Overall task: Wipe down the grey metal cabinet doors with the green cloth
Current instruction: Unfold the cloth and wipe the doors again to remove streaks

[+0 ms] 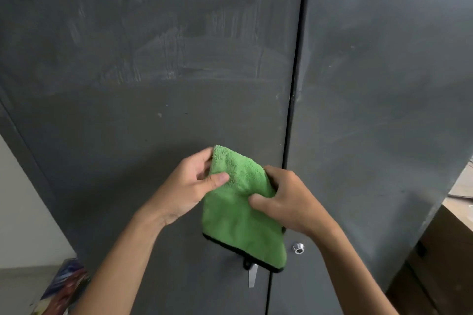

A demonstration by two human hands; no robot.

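A folded green cloth point(240, 212) with a black hem hangs in front of the grey metal cabinet. My left hand point(189, 186) pinches its upper left edge between thumb and fingers. My right hand point(284, 202) grips its right side, fingers curled round the fabric. The left door point(143, 64) shows pale wipe streaks across its upper half. The right door point(384, 84) stands beyond a dark vertical gap. The cloth is held off the door surface.
A round silver lock point(298, 248) sits on the right door near the gap, and a metal handle point(252, 276) pokes out below the cloth. Brown cardboard boxes point(440, 250) stand at the right. A colourful packet point(64, 286) lies on the floor at lower left.
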